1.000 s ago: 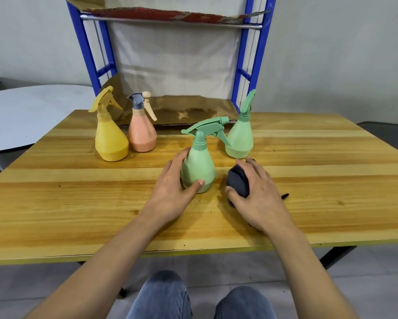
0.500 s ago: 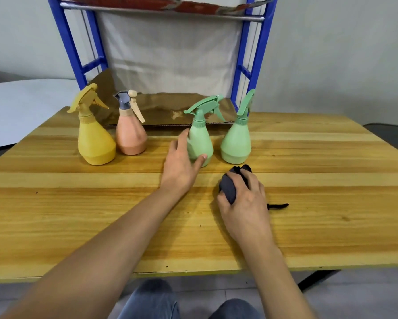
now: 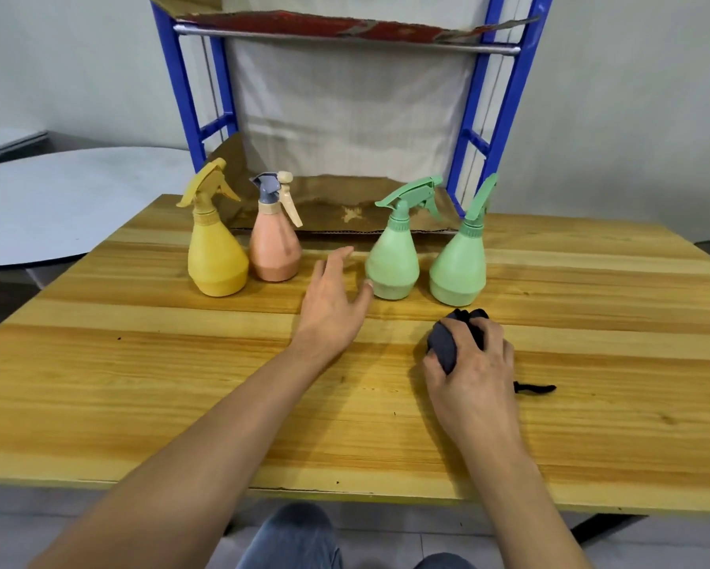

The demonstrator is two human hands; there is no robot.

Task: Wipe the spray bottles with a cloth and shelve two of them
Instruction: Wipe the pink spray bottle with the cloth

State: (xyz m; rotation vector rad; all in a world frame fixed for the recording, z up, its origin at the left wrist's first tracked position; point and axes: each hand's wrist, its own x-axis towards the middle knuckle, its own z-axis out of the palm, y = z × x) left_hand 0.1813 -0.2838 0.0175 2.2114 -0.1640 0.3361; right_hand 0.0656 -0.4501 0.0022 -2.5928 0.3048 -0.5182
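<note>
Several spray bottles stand in a row at the far side of the wooden table [image 3: 140, 384]: a yellow bottle [image 3: 216, 256], a pink bottle [image 3: 274, 250], a green bottle [image 3: 393, 256] and a second green bottle [image 3: 460, 260]. My left hand [image 3: 332, 305] lies open on the table between the pink and the first green bottle, its thumb tip touching that green bottle's base. My right hand [image 3: 474, 371] grips a bunched dark cloth [image 3: 447, 342] on the table in front of the second green bottle.
A blue metal shelf rack [image 3: 189, 104] stands behind the table, with a cardboard-lined lower shelf [image 3: 345, 207] at table height and an upper shelf [image 3: 345, 30]. A round grey table [image 3: 58, 199] is at the left. My knees show below the table's near edge.
My left hand pushed the first green bottle back into the row beside the other green one, then let go and opened. My right hand stayed on the cloth.
</note>
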